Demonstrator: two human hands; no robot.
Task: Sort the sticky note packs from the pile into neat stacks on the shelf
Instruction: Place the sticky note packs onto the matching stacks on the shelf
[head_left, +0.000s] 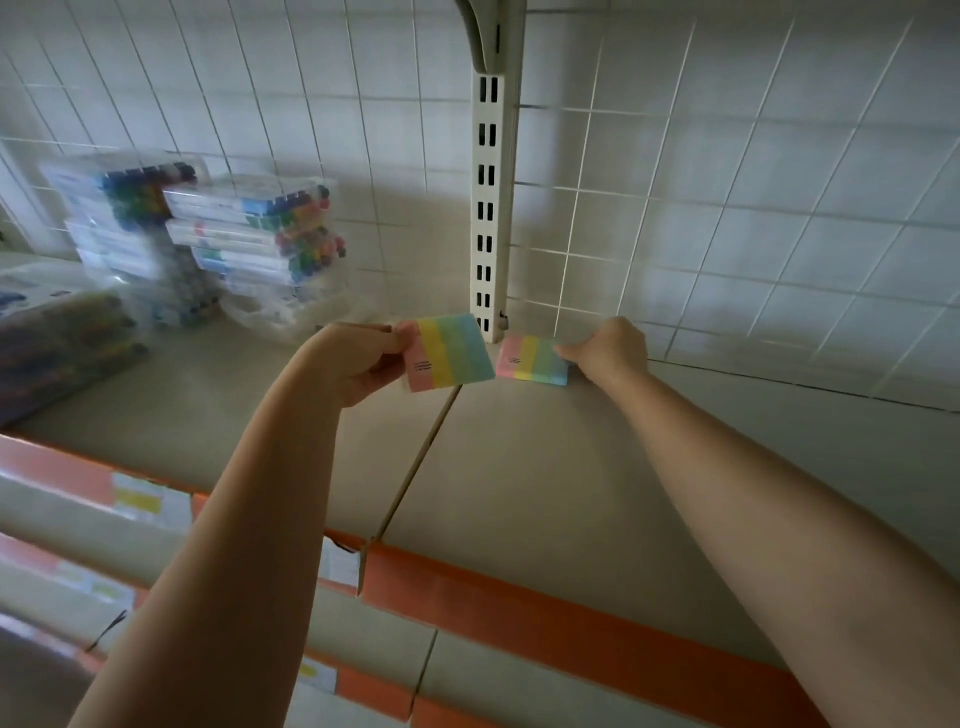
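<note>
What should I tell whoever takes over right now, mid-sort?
Left hand: grips one striped pack, held above the shelf, not yet placed.
Right hand: holds the second pack, which sits at the back of the shelf by the slotted upright; whether it is fully set down is unclear.
Done: at most one pack placed; no stack built yet.
Left: set the left pack on or beside the right one, square them, then fetch more. The pile is out of view.
Marker boxes stand at the shelf's left.
</note>
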